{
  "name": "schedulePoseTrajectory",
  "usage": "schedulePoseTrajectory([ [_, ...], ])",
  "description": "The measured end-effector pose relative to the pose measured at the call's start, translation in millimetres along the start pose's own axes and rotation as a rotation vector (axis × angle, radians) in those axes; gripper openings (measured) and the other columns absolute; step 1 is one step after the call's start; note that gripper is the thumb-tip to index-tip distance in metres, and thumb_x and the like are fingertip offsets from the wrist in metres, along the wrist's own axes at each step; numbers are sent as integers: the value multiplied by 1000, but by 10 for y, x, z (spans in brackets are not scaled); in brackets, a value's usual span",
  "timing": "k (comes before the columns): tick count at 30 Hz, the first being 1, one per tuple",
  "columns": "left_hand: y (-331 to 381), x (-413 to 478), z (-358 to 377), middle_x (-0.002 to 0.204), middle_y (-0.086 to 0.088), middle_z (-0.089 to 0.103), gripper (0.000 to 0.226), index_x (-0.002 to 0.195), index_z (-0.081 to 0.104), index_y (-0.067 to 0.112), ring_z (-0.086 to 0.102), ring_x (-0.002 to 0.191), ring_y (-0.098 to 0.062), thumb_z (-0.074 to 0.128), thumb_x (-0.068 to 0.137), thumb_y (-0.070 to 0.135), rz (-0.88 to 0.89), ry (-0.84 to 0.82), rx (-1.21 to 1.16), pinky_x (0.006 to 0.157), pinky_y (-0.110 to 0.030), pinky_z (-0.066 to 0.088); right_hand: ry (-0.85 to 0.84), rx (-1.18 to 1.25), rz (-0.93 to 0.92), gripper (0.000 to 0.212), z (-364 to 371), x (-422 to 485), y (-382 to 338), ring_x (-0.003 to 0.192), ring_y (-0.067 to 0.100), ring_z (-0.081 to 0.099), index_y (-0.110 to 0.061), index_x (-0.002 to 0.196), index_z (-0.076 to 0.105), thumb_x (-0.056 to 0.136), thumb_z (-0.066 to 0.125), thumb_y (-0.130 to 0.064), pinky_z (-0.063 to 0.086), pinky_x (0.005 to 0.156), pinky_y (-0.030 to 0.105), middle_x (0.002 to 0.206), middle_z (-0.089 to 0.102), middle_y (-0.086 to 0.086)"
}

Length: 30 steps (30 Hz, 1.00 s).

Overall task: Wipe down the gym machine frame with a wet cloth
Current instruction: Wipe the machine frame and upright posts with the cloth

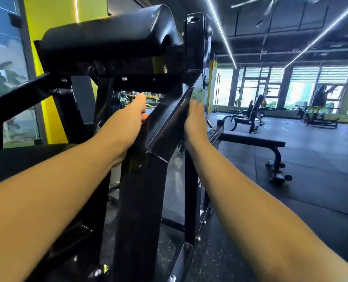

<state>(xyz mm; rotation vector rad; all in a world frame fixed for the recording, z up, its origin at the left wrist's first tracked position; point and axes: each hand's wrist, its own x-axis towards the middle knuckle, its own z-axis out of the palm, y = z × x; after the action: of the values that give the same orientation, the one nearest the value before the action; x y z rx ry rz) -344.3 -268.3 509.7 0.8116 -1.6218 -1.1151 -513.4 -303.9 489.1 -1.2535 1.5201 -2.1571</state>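
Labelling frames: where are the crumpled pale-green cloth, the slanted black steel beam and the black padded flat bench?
crumpled pale-green cloth [198, 95]: head view, bunched middle.
slanted black steel beam [163, 115]: head view, upper face.
black padded flat bench [250, 139]: head view, pad middle.
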Motion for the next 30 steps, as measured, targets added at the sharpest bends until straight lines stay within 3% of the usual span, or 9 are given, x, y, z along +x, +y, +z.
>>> schedulePoseTrajectory([
  [4, -41, -39, 22, 128, 3, 58, 56, 129, 54, 22, 52, 118, -17, 35, 90, 57, 0, -5, -45, 109, -41, 35, -137, -20, -183, 64, -12, -541, 184, 141, 8, 20, -29, 146, 28, 90, 22, -59, 14, 119, 45, 152, 27, -11],
  [6, -64, -39, 3, 113, 5, 61, 40, 115, 60, 21, 54, 102, -12, 35, 96, 45, 55, 51, -76, 97, -30, 40, -69, -41, -104, 68, -5, -363, 118, 140, 10, 21, -26, 144, 32, 87, 21, -61, 15, 118, 47, 150, 30, -7],
  [8, -84, -63, -13, 97, 2, 58, 25, 92, 58, 21, 50, 86, -15, 37, 98, 33, 71, 107, -140, 84, -30, 39, -19, -15, -108, 58, 52, -434, -7, 146, 10, 8, -24, 152, 15, 99, 22, -47, 10, 120, 43, 158, 16, -6],
  [14, -400, -248, -93, 117, -4, 65, 32, 91, 66, 30, 59, 111, -24, 39, 91, 46, -19, 132, -236, 102, -45, 42, -213, -18, -415, 53, 91, -1679, 286, 144, -2, -3, -41, 143, 1, 99, 27, -28, 2, 121, 33, 147, 1, -41],
  [17, -604, -354, -114, 125, -4, 62, 48, 115, 64, 25, 56, 116, -28, 33, 95, 56, -145, 126, -274, 95, -42, 45, -166, -62, -366, 51, 117, -1367, 71, 146, 4, -1, -35, 146, 3, 101, 25, -28, 5, 121, 37, 156, 4, -21],
  [21, -856, -585, -142, 93, 1, 69, 49, 101, 65, 20, 64, 83, -15, 28, 99, 52, -239, 108, -347, 63, -29, 47, -88, -69, -356, 50, 222, -1507, 95, 146, 5, -2, -36, 148, 3, 102, 23, -32, 2, 121, 35, 160, 3, -10],
  [25, -1198, -875, -195, 88, 4, 74, 52, 93, 67, 19, 67, 93, -11, 24, 101, 47, -255, 104, -369, 84, -28, 47, -275, -308, -632, 48, 94, -2359, 685, 147, 17, -11, -51, 146, 6, 103, 22, -39, -2, 120, 38, 156, -12, -21],
  [27, -1346, -1017, -246, 93, 4, 73, 52, 92, 67, 22, 66, 91, -9, 22, 101, 47, -310, 90, -372, 87, -30, 46, -238, -525, -774, 46, 71, -2233, 693, 145, 22, -15, -35, 148, 18, 103, 27, -33, -6, 119, 41, 158, -12, -16],
  [30, -1479, -1108, -388, 120, -7, 63, 51, 101, 63, 22, 60, 107, -22, 20, 100, 50, -383, 97, -389, 96, -40, 46, -98, -902, -1021, 47, 154, -1721, 196, 143, 39, 4, -11, 139, 39, 93, 46, -13, -4, 115, 51, 155, 24, 14],
])
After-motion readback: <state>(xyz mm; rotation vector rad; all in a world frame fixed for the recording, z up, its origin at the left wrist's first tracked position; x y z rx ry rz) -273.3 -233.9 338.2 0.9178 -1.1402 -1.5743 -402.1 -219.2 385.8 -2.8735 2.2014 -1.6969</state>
